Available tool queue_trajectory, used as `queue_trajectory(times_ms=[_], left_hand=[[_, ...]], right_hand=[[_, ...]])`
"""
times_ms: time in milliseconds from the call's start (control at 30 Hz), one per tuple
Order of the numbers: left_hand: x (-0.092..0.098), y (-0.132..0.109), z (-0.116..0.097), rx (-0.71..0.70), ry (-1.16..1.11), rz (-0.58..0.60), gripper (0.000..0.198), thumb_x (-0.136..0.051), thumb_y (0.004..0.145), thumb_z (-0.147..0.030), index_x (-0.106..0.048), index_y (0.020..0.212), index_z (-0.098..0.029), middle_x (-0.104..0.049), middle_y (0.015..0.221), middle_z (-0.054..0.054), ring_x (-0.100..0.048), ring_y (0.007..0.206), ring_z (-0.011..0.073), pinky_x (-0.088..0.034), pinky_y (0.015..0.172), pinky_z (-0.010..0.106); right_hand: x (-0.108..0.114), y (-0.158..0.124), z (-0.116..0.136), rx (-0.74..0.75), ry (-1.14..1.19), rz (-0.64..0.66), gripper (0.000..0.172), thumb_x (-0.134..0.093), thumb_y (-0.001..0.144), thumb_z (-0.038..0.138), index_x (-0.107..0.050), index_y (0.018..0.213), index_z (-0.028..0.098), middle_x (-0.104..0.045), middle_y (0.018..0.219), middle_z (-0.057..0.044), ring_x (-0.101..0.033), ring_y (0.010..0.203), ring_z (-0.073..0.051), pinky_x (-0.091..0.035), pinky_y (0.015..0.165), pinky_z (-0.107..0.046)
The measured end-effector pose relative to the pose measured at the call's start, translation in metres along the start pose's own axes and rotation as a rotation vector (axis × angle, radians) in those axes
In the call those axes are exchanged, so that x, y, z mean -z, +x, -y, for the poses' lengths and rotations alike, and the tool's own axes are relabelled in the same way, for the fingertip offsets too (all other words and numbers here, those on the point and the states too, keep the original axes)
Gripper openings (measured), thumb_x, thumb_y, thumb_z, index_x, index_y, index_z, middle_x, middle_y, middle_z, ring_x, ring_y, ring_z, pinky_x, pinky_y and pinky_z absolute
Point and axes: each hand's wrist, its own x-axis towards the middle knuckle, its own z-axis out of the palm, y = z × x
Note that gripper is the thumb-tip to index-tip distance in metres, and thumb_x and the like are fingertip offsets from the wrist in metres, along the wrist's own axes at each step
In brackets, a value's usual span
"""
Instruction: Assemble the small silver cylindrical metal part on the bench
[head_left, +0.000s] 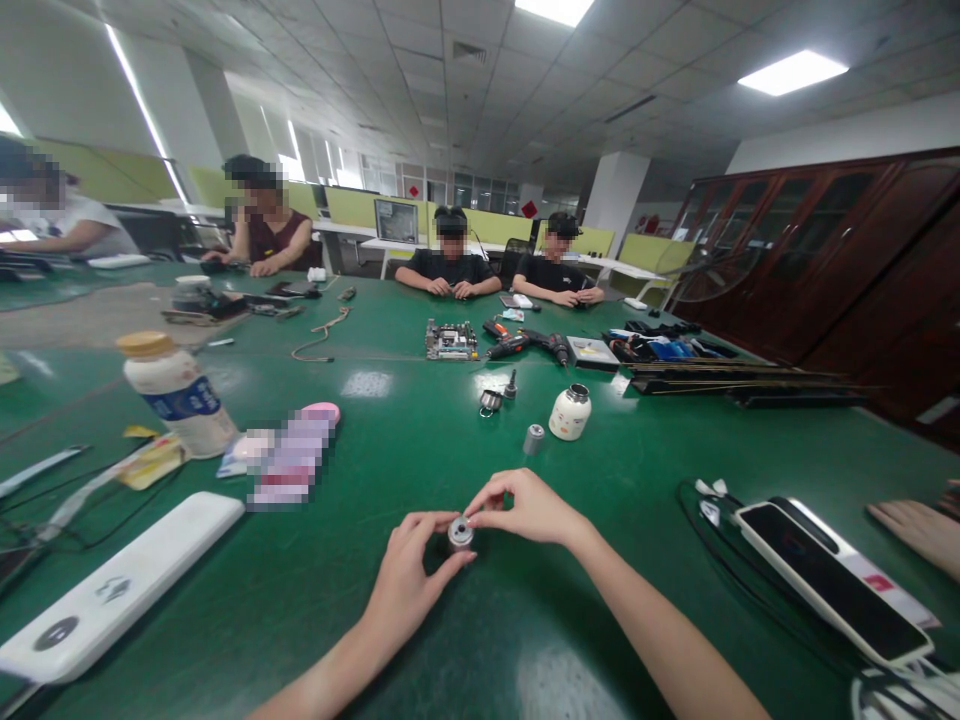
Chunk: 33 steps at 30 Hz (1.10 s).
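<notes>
A small silver metal cylinder with a dark hole in its top face stands upright on the green table. My left hand holds it, thumb and fingers closed around its sides. At its top rim, my right hand has thumb and forefinger pinched together; whatever is between those fingertips is too small to make out. A second grey metal cylinder stands just beyond my right hand. Near it are a cream open-necked bottle, a shiny metal part with a loop and a dark pointed part.
At left lie a white power strip, a capped drink bottle and a pink-purple packet. A phone with cables lies right, near another person's hand. Farther back are a circuit board, power drills and seated people.
</notes>
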Motion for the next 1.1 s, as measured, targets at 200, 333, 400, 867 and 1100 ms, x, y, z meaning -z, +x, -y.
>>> queue_trajectory(times_ms=[200, 333, 400, 867, 1100], left_hand=[[0.001, 0.000, 0.000, -0.002, -0.020, 0.011, 0.027, -0.073, 0.077, -0.039, -0.070, 0.100, -0.026, -0.072, 0.099, 0.005, -0.066, 0.094, 0.0254, -0.055, 0.085, 0.043], [0.001, 0.000, 0.002, 0.003, -0.017, 0.001, 0.027, -0.074, 0.076, -0.039, -0.070, 0.100, -0.025, -0.071, 0.099, 0.005, -0.066, 0.095, 0.0258, -0.055, 0.086, 0.043], [0.000, -0.001, 0.002, -0.005, -0.012, -0.004, 0.027, -0.074, 0.076, -0.038, -0.069, 0.099, -0.025, -0.072, 0.099, 0.005, -0.066, 0.095, 0.0256, -0.055, 0.086, 0.042], [0.000, -0.001, 0.000, -0.007, -0.016, 0.019, 0.025, -0.074, 0.078, -0.035, -0.068, 0.100, -0.026, -0.071, 0.100, 0.003, -0.065, 0.098, 0.0248, -0.053, 0.087, 0.042], [0.000, 0.000, 0.001, -0.009, -0.005, 0.025, 0.025, -0.075, 0.078, -0.034, -0.068, 0.101, -0.026, -0.071, 0.100, 0.003, -0.065, 0.097, 0.0243, -0.053, 0.087, 0.042]], right_hand=[[-0.007, -0.006, 0.015, 0.083, -0.156, 0.037, 0.012, -0.076, 0.081, 0.035, -0.080, 0.091, 0.029, -0.070, 0.075, 0.001, -0.061, 0.074, -0.014, -0.039, 0.069, -0.023], [-0.007, -0.004, 0.015, 0.099, -0.172, -0.011, 0.011, -0.074, 0.083, 0.035, -0.079, 0.091, 0.028, -0.070, 0.076, 0.001, -0.061, 0.074, -0.014, -0.039, 0.070, -0.023], [-0.007, -0.004, 0.016, 0.094, -0.189, -0.033, 0.010, -0.074, 0.083, 0.035, -0.079, 0.090, 0.029, -0.070, 0.075, 0.001, -0.061, 0.074, -0.014, -0.038, 0.071, -0.024], [-0.013, -0.003, 0.016, 0.093, -0.209, -0.026, 0.010, -0.074, 0.084, 0.035, -0.080, 0.090, 0.030, -0.071, 0.075, 0.001, -0.062, 0.076, -0.014, -0.037, 0.073, -0.025], [-0.012, -0.004, 0.017, 0.073, -0.259, -0.022, 0.008, -0.075, 0.083, 0.036, -0.079, 0.089, 0.031, -0.071, 0.076, 0.002, -0.062, 0.079, -0.015, -0.035, 0.074, -0.027]])
